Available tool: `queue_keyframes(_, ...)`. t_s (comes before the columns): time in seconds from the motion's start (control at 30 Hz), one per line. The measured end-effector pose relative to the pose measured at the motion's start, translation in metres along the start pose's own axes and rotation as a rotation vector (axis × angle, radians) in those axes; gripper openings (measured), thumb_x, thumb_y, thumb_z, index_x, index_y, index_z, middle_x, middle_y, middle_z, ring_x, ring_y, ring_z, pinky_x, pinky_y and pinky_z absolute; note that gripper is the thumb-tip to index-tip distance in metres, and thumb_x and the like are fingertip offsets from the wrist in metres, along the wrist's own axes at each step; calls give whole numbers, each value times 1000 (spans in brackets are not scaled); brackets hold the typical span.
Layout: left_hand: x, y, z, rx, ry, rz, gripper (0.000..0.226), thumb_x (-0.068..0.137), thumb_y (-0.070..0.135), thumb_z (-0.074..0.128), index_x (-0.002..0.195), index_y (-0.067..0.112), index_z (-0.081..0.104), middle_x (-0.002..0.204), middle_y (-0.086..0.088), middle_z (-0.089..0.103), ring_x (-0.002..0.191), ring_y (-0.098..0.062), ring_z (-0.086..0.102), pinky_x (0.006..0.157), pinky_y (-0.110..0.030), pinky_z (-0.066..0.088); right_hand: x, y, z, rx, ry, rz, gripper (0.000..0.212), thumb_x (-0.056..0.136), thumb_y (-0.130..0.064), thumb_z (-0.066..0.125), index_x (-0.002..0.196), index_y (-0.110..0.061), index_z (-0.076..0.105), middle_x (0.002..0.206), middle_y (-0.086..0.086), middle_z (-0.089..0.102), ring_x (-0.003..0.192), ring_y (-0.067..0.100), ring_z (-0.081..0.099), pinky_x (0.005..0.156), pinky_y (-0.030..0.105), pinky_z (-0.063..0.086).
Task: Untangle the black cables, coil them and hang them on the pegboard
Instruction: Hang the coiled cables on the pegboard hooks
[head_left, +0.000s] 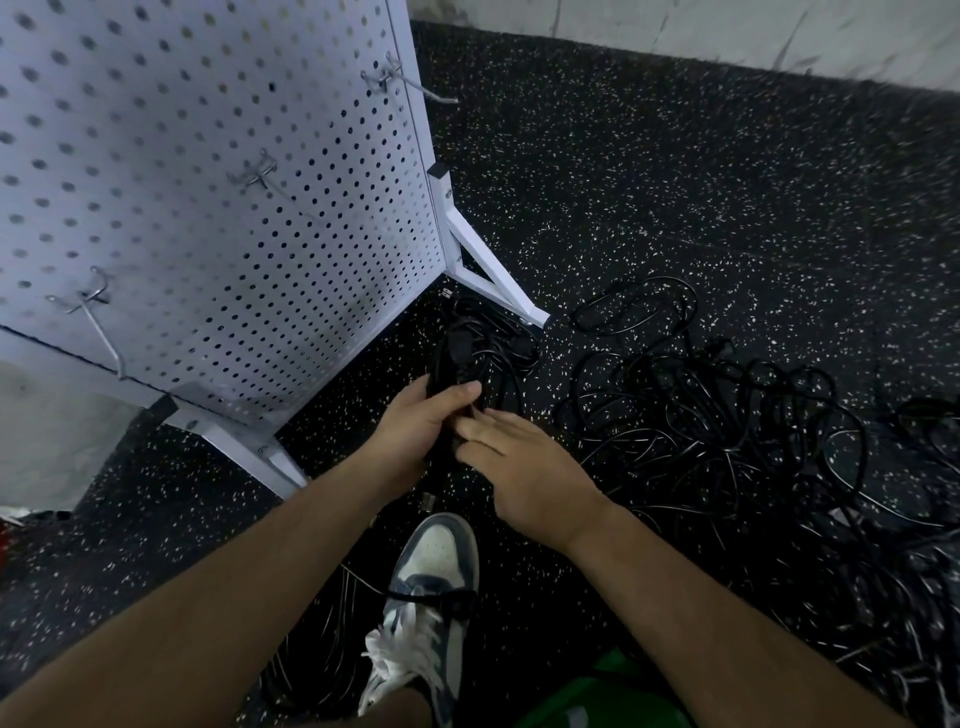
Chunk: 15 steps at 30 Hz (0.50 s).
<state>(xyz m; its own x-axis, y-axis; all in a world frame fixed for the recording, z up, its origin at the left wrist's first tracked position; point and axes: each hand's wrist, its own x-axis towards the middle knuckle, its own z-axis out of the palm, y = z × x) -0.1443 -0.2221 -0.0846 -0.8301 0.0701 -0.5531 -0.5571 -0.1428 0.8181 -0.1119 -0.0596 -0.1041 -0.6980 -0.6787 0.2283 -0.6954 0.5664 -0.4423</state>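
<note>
Left hand (415, 431) grips cable coil (451, 364), long axis seemingly pointing away.

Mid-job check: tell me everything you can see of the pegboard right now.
The pegboard is a pale, metal-looking panel punched with rows of small round holes. It stands upright on the black speckled floor on white angled feet with diagonal braces. Three wire hooks stick out of its face, all bare: no cable hangs there yet. Loops of black cable lie beside one foot; contact is unclear. The left hand and right hand are both clear of it.
</note>
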Motion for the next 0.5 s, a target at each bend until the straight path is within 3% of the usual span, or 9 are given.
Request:
queue_keyframes(0.1, 0, 1, -3, 5, 20, 6, 11, 97, 17, 64, 86, 15, 64, 68, -2, 56, 59, -15, 51, 55, -28, 39, -1, -1, -12, 171, 212, 160, 56, 82, -2, 49, 137, -9, 58, 146, 8, 53, 132, 24, 51, 114, 40, 41)
queue_keyframes(0.17, 0, 3, -12, -43, -55, -23, 10, 96, 17, 65, 88, 14, 61, 67, -2, 53, 54, -13, 45, 49, -22, 36, 1, 5, -21, 361, 398, 524, 64, 87, -11, 64, 148, -15, 44, 149, 0, 44, 136, 19, 44, 116, 39, 37)
queue_keyframes(0.23, 0, 5, -21, -127, -231, -71, 19, 95, 22, 65, 82, 13, 56, 66, -2, 43, 51, -12, 33, 47, -20, 37, 9, 10, -33, 744, 296, 885, 82, 91, -31, 73, 157, -29, 25, 157, -6, 34, 143, 13, 34, 116, 34, 29)
queue_keyframes(0.3, -1, 7, -22, -188, -346, -82, 17, 94, 24, 65, 83, 13, 57, 67, -2, 38, 53, -12, 23, 46, -19, 37, 15, 16, -37, 1160, 143, 1035, 68, 94, -42, 69, 152, -31, 36, 148, -8, 50, 137, 13, 45, 108, 28, 36)
queue_keyframes(0.37, -2, 8, -15, -133, -297, -73, 15, 90, 20, 70, 97, 8, 63, 70, -5, 45, 52, -10, 31, 45, -18, 36, 20, 18, -33, 1364, 94, 1029, 46, 94, -48, 66, 132, -22, 59, 124, 0, 71, 121, 21, 64, 105, 37, 48)
queue_keyframes(0.43, -1, 7, -8, 50, -180, -18, 33, 87, 14, 76, 115, 1, 64, 77, -10, 55, 54, -11, 43, 45, -20, 36, 24, 16, -24, 1399, 120, 1025, 57, 83, -62, 72, 125, -25, 63, 117, 1, 75, 111, 24, 70, 105, 50, 51)
queue_keyframes(0.5, 1, 4, -4, 207, -112, 57, 32, 89, 11, 75, 117, 1, 64, 78, -7, 60, 56, -12, 48, 47, -23, 38, 27, 13, -16, 1276, 157, 1037, 60, 72, -65, 77, 119, -30, 66, 115, -7, 75, 110, 16, 70, 104, 49, 52)
